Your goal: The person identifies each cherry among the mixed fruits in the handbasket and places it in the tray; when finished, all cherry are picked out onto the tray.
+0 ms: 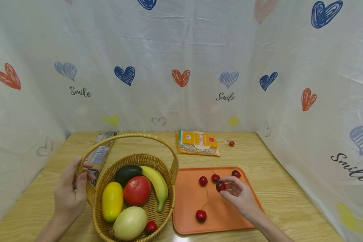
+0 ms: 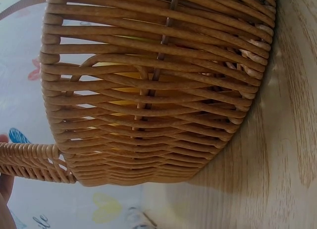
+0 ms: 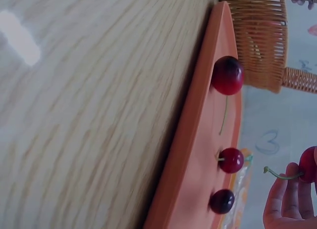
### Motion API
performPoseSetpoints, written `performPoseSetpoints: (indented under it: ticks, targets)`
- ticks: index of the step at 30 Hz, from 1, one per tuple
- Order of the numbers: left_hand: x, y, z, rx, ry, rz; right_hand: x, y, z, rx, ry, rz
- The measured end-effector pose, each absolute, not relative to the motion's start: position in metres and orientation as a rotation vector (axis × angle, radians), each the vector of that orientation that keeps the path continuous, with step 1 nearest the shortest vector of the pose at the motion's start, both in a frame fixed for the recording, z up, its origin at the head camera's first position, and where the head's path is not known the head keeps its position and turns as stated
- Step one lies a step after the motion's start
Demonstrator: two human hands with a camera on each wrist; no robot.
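Observation:
My left hand grips the handle of a wicker basket by its left side. Inside the basket lie a banana, a pomegranate, a dark green avocado-like fruit, a yellow oval fruit, a pale yellow-green fruit and a small red cherry. Over the orange tray, my right hand pinches a dark red cherry between thumb and fingertips; its green stem shows in the right wrist view. Several other cherries, one being this near one, lie on the tray.
An orange-and-yellow food packet lies behind the tray, with a small red wrapped lollipop to its right. Behind the basket's handle is a long clear-and-dark package. A heart-printed curtain encloses the wooden table.

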State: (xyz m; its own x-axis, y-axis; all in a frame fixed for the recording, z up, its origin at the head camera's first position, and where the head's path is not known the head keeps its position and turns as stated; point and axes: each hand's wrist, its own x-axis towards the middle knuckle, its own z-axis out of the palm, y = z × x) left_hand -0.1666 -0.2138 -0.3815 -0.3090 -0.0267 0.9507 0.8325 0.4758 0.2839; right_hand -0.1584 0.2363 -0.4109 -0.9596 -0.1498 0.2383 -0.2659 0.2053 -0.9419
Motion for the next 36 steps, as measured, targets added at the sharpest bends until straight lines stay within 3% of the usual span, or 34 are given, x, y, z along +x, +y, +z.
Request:
performPoseSetpoints:
  ticks: [7, 17, 24, 36]
  targets:
    - [-0.167, -0.215, -0.382, -0.697, -1.676, -1.01, -0.151, 0.255, -0.412, 0.325, -2.362, 1.879]
    - [-0.165, -0.214, -0.381, -0.696, -1.678, -1.018, -0.152, 0.261, -0.424, 0.459, -2.336, 1.83]
    - [-0.165, -0.214, -0.381, -0.694, -1.691, -1.007, -0.149, 0.263, -0.436, 0.314, -2.55, 1.771]
    - [-0.165, -0.214, -0.381, -0.698, -1.687, -1.007, -0.149, 0.265, -0.448, 0.297, -2.752, 1.696]
